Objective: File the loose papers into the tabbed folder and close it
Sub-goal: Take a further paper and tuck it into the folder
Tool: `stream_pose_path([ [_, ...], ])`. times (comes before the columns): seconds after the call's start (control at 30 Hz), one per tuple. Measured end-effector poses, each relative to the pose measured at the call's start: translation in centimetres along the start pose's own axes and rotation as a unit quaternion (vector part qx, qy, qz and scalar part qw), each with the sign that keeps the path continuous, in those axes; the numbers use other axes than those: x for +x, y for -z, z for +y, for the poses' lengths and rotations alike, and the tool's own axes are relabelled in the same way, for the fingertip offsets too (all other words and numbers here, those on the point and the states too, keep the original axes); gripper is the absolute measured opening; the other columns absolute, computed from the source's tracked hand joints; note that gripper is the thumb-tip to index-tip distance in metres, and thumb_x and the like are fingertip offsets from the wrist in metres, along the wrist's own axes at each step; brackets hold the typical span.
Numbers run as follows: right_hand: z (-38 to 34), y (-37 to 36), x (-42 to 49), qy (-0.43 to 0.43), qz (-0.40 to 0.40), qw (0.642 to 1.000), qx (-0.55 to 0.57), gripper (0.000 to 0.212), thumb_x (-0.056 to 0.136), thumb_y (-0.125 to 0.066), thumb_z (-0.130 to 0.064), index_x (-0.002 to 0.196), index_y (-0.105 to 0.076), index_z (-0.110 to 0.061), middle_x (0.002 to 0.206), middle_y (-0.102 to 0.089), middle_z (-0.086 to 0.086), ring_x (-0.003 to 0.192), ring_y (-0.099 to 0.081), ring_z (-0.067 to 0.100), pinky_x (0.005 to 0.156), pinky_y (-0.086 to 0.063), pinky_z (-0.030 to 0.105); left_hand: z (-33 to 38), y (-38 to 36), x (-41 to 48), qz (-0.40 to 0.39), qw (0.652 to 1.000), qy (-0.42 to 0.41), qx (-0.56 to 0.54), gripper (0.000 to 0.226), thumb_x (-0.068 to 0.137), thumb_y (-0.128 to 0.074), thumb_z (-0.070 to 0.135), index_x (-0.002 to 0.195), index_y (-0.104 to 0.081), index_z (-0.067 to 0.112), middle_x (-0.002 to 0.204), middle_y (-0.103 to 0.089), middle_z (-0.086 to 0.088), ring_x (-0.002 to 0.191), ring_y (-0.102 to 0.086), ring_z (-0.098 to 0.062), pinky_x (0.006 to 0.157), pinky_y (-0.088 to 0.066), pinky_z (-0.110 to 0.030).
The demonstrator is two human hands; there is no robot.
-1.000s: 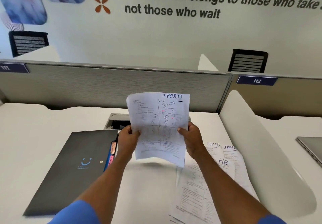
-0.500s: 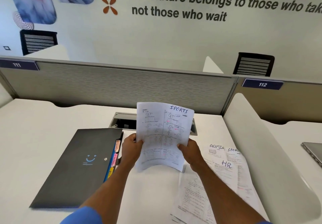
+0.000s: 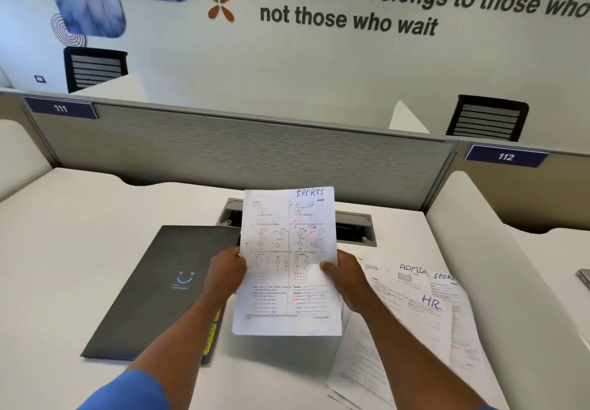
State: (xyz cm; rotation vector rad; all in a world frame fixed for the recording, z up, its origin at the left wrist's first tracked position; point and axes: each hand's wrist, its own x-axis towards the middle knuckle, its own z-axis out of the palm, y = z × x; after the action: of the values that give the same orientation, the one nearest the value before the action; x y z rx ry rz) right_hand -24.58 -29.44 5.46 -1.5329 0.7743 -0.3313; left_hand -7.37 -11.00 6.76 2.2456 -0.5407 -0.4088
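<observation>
SPORTS sheet [image 3: 289, 262] sits lower and flatter vs 1 s ago. Your left hand [image 3: 225, 274] & right hand [image 3: 343, 277] have fingers pinching its side edges, thumbs in front. You've got the folder [image 3: 159, 291] shut on the tabletop [image 3: 79, 234] at left and the loose papers [image 3: 427, 314] at right. Risk: freeing one hand to open it lets the sheet flop, or it lands under the wrong tab.

Dark grey folder [image 3: 150, 314] — blue smiley [image 3: 185, 278]; white sheet [image 3: 287, 269] — blue "SPORTS" lettering, pink marks.
</observation>
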Motion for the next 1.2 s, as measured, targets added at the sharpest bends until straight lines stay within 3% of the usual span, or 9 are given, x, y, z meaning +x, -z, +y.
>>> stream_pose_path([
  [0.13,0.5,-1.3,-0.1,-0.025,-0.024,0.999,0.022,0.029,0.09,-0.05,-0.001,0.115,-0.065,-0.004,0.11,-0.073,0.011,0.099,-0.071,0.029,0.09,-0.056,0.05,-3.1,0.9,-0.1,0.01,0.996,-0.03,0.086,0.035,0.087,-0.041,0.001,0.102,-0.072,0.007,0.102,-0.071,-0.011,0.089,-0.064,-0.033,0.077,-0.051,-0.036],
  [0.23,0.7,-2.2,-0.2,-0.038,-0.04,0.998,0.023,0.031,0.09,-0.047,0.003,0.115,-0.064,-0.004,0.112,-0.073,0.01,0.099,-0.071,0.028,0.091,-0.056,0.049,-5.8,1.3,-0.2,-0.034,0.988,-0.03,0.146,0.025,0.082,-0.047,0.006,0.088,-0.069,0.016,0.094,-0.068,-0.01,0.079,-0.06,-0.025,0.071,-0.053,-0.038],
  [0.3,1.0,-2.8,-0.3,-0.041,-0.049,0.998,0.02,0.032,0.09,-0.047,0.003,0.115,-0.065,-0.005,0.113,-0.073,0.01,0.101,-0.071,0.028,0.091,-0.056,0.048,-7.5,1.3,-0.6,-0.059,0.975,-0.025,0.215,0.01,0.081,-0.054,0.02,0.088,-0.061,0.022,0.101,-0.061,-0.005,0.09,-0.058,-0.022,0.079,-0.054,-0.041],
  [0.4,1.2,-3.5,-0.4,-0.046,-0.052,0.998,0.011,0.032,0.091,-0.046,0.004,0.114,-0.065,-0.007,0.113,-0.073,0.008,0.101,-0.071,0.027,0.091,-0.056,0.046,-9.4,1.2,-0.9,-0.098,0.952,0.004,0.291,0.05,0.083,-0.06,0.04,0.128,-0.047,0.023,0.13,-0.046,-0.004,0.124,-0.042,-0.027,0.1,-0.043,-0.043],
  [0.5,1.7,-4.0,-0.3,-0.048,-0.057,0.997,0.009,0.033,0.091,-0.046,0.004,0.117,-0.063,-0.005,0.115,-0.072,0.009,0.101,-0.071,0.027,0.092,-0.055,0.047,-11.1,0.9,-0.4,-0.15,0.942,0.011,0.299,0.081,0.077,-0.063,0.051,0.144,-0.03,0.022,0.145,-0.033,-0.006,0.135,-0.033,-0.03,0.108,-0.035,-0.05],
  [0.6,2.0,-4.4,-0.1,-0.055,-0.052,0.997,0.004,0.033,0.092,-0.047,0.002,0.12,-0.062,-0.005,0.116,-0.071,0.008,0.102,-0.071,0.027,0.092,-0.055,0.048,-11.9,0.9,0.0,-0.181,0.936,0.014,0.302,0.086,0.074,-0.064,0.052,0.147,-0.027,0.022,0.145,-0.033,-0.006,0.135,-0.034,-0.032,0.108,-0.036,-0.051],
  [0.87,2.5,-5.0,0.1,-0.062,-0.036,0.997,0.016,0.034,0.09,-0.045,0.004,0.117,-0.063,-0.005,0.113,-0.073,0.009,0.1,-0.072,0.027,0.092,-0.055,0.049,-12.5,0.8,0.5,-0.155,0.936,-0.014,0.315,0.057,0.081,-0.053,0.049,0.131,-0.045,0.022,0.129,-0.048,-0.006,0.12,-0.048,-0.032,0.099,-0.044,-0.047],
  [1.03,2.8,-5.1,0.1,-0.066,-0.038,0.997,0.012,0.035,0.088,-0.047,0.002,0.117,-0.064,-0.007,0.113,-0.073,0.008,0.102,-0.071,0.028,0.093,-0.054,0.052,-11.8,0.1,0.4,-0.156,0.927,-0.014,0.34,0.058,0.086,-0.049,0.04,0.14,-0.033,0.023,0.129,-0.044,-0.009,0.12,-0.045,-0.035,0.096,-0.046,-0.053],
  [1.2,2.4,-4.6,-0.3,-0.061,-0.04,0.997,0.003,0.033,0.091,-0.045,0.003,0.118,-0.062,-0.006,0.114,-0.072,0.008,0.099,-0.072,0.026,0.089,-0.057,0.045,-11.6,-0.8,0.1,-0.177,0.911,-0.023,0.371,0.057,0.092,-0.04,0.031,0.145,-0.02,0.038,0.149,-0.026,-0.009,0.132,-0.031,-0.046,0.098,-0.042,-0.062],
])
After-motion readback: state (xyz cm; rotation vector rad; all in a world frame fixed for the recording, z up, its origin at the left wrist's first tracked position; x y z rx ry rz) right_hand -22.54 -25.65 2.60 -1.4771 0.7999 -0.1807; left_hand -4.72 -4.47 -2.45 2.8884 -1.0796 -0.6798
